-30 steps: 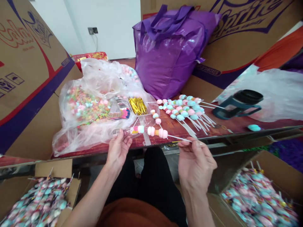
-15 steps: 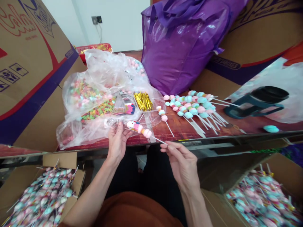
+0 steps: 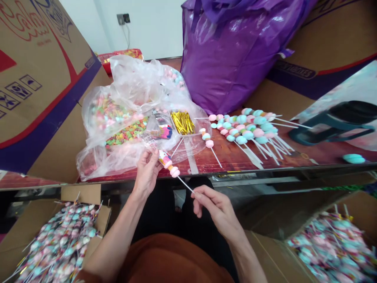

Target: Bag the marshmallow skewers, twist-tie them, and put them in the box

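My left hand (image 3: 149, 167) is closed on a small clear printed bag (image 3: 149, 139). The top of a marshmallow skewer (image 3: 174, 171) is in or against the bag; its lower pink marshmallows show outside. My right hand (image 3: 210, 202) pinches the end of the skewer's white stick, which slants up to the left in front of the table edge. Beyond my left hand lie a stack of printed bags (image 3: 165, 131) and a tray of gold twist ties (image 3: 183, 122). Several filled skewers (image 3: 244, 129) lie in a pile to the right, with a short one (image 3: 207, 140) apart from them.
Plastic bags of candy rings (image 3: 126, 131) and marshmallows spread over the table (image 3: 200, 167). Behind stands a purple bag (image 3: 224, 59); a dark teal mug (image 3: 332, 124) is at right. Open boxes of wrapped skewers (image 3: 59, 239) sit below on both sides. A large carton (image 3: 38, 106) rises at left.
The skewer has tilted more steeply, its stick end lower. My right hand has moved down and left with it. The view has shifted slightly, so the table things appear farther right.
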Available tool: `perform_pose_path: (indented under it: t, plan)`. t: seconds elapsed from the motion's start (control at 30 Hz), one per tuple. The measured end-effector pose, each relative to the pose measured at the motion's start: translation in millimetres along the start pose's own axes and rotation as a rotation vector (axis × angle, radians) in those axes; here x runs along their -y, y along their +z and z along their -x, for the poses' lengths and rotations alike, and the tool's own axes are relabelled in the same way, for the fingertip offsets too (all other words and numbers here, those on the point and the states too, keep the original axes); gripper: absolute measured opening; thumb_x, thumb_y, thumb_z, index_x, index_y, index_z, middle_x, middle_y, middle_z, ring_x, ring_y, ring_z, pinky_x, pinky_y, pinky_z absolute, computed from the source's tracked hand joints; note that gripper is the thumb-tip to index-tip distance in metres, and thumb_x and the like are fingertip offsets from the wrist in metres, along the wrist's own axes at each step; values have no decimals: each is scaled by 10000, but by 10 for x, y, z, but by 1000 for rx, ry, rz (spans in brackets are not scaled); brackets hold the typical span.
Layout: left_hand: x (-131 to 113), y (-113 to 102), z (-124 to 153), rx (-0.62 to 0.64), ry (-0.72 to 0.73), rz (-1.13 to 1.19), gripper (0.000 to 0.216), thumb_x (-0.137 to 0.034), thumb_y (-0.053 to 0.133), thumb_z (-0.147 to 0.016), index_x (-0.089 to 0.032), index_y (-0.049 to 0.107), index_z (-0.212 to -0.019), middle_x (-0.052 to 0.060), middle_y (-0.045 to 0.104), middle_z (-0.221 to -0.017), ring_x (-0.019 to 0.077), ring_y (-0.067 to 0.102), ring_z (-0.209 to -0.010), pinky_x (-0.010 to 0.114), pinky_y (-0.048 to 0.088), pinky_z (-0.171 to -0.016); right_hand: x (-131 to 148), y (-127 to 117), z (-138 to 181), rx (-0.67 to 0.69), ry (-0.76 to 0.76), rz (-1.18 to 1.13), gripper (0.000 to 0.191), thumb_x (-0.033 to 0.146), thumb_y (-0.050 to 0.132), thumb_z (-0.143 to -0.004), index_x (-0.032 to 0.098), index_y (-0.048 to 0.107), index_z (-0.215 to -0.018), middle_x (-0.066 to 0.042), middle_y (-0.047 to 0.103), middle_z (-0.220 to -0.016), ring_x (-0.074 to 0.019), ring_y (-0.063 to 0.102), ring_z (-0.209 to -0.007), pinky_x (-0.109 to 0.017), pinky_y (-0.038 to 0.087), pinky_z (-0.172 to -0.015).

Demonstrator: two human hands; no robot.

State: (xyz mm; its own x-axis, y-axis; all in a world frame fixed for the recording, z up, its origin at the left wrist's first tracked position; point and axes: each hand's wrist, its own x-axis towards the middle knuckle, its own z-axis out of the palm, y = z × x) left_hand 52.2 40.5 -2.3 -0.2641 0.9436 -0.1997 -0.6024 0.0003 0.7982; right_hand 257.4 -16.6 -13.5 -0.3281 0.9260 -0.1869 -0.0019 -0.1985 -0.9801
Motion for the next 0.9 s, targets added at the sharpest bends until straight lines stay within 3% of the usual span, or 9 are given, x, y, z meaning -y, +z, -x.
perform_pose_path:
  t: [0.2,0.43,0.6,0.83,0.9]
  plan:
    - [1,12,13,18,7,10,287,-325,821,-744,-177,624,-891,22,727,-844,172,713,-789,298,568,-750,-64,82,64,48,112,-126,335,490,599,-922,174,604,-811,41,562,-512,-88,468,-429,-196,354,-425]
    - [13,67,57,41,-36,-9,331,-367,825,-736,-163,627,-905,52,743,-855,217,738,-849,337,573,-798,-137,257,30,6,100,-357,305,446,621,-914,179,590,-771,63,497,-433,-66,358,-364,-194,268,-400]
    - [-4,28,38,46,-64,-26,338,-362,827,-736,-148,647,-925,75,748,-878,226,740,-894,333,564,-820,-171,318,39,-70,-5,14,281,443,554,-961,199,615,-836,28,584,-550,-108,497,-444,-226,376,-459]
    - [51,49,72,49,-119,-57,306,-333,827,-735,-149,676,-927,71,742,-917,223,737,-887,288,566,-731,-281,349,5,-335,-516,572,179,220,538,-951,221,679,-842,-5,628,-614,-147,549,-557,-302,424,-634]
    - [52,61,89,56,-126,-53,289,-317,825,-739,-147,677,-921,66,738,-914,226,736,-894,284,568,-718,-303,385,-14,-381,-546,603,189,221,541,-944,216,689,-827,-6,612,-588,-144,536,-536,-309,411,-627]
